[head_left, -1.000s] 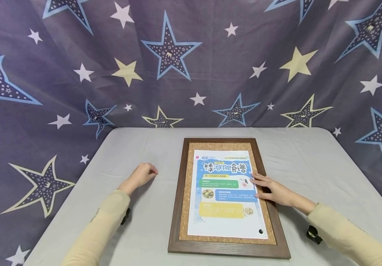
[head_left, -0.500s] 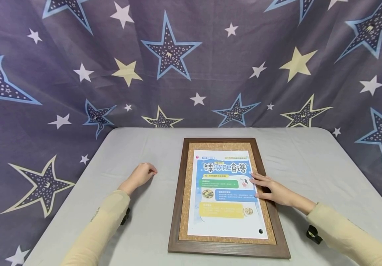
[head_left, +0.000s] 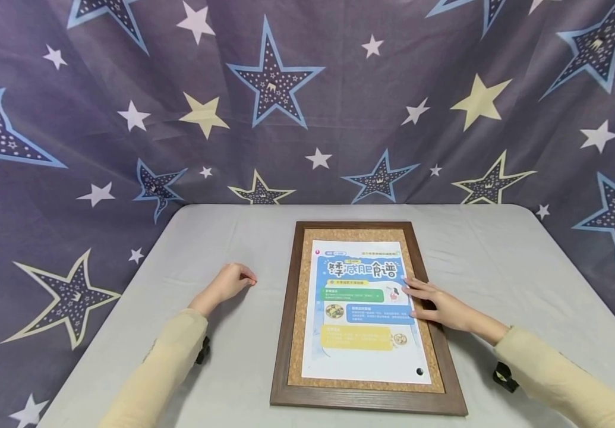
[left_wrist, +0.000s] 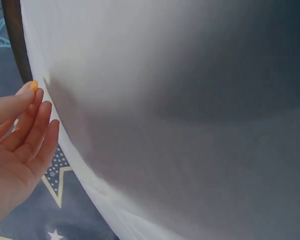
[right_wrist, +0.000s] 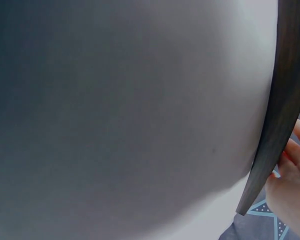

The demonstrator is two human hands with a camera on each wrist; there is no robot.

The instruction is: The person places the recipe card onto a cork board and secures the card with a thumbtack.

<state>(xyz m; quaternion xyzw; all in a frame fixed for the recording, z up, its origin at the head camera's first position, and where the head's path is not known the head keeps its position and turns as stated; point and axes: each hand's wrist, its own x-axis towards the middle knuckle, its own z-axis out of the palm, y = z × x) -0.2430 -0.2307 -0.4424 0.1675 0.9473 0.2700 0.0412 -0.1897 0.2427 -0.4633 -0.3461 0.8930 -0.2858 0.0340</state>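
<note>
A corkboard (head_left: 307,238) in a dark brown wooden frame lies on the table, with a printed paper sheet (head_left: 366,362) flat on its cork. A pink pin (head_left: 317,252) marks the sheet's top left corner and a black one (head_left: 420,371) its bottom right. To the left of the board, just above the cloth, my left hand (head_left: 228,282) pinches a small orange-yellow pushpin (left_wrist: 34,85) between thumb and fingertips. My right hand (head_left: 443,306) rests its extended fingers across the sheet's right edge. The right wrist view catches only part of that hand beside the frame.
Light grey cloth covers the table (head_left: 237,351). Behind it and along both sides hangs a dark curtain (head_left: 334,113) printed with stars. The board's raised wooden frame (head_left: 366,401) borders the cork all round.
My left hand has shifted very slightly to the right, its fingertips and the orange tip showing a little more. The right hand, sheet and board stay put.
</note>
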